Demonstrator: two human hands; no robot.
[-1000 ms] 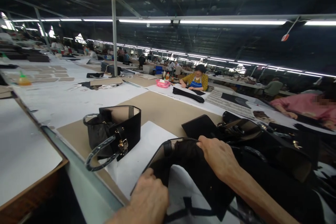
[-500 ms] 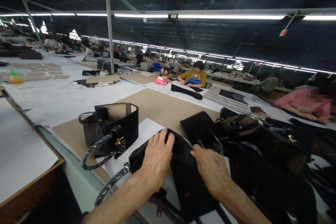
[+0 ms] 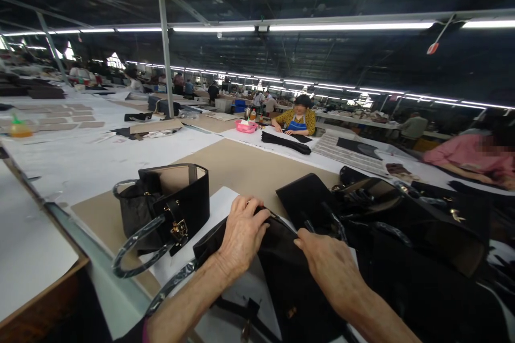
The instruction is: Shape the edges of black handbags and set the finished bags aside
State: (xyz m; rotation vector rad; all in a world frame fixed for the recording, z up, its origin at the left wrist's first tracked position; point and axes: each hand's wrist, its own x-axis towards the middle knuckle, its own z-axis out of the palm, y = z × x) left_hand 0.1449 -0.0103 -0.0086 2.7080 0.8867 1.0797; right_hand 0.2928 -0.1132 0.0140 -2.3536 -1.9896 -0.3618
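A black handbag (image 3: 295, 284) lies tilted in front of me, its top edge facing away. My left hand (image 3: 243, 233) grips that edge left of centre, fingers curled over it and the thumb hidden. Farther right on the same edge, my right hand (image 3: 328, 262) pinches it between thumb and fingers. One wrapped handle (image 3: 173, 281) of this bag sticks out to the left, under my left forearm. Beside it on the left stands another black handbag (image 3: 171, 209), upright and open at the top, with a gold clasp and a wrapped handle.
Several more black bags (image 3: 434, 236) are heaped at the right. Brown board (image 3: 241, 163) and white sheets cover the table. A co-worker in a yellow top (image 3: 298, 118) sits across, near a pink basket (image 3: 246, 127); another person in pink (image 3: 466, 155) works at the far right.
The view has shifted slightly, so the standing bag appears a little lower and farther left. Both hands stay on the bag's edge; the left hand's fingers have curled a little more.
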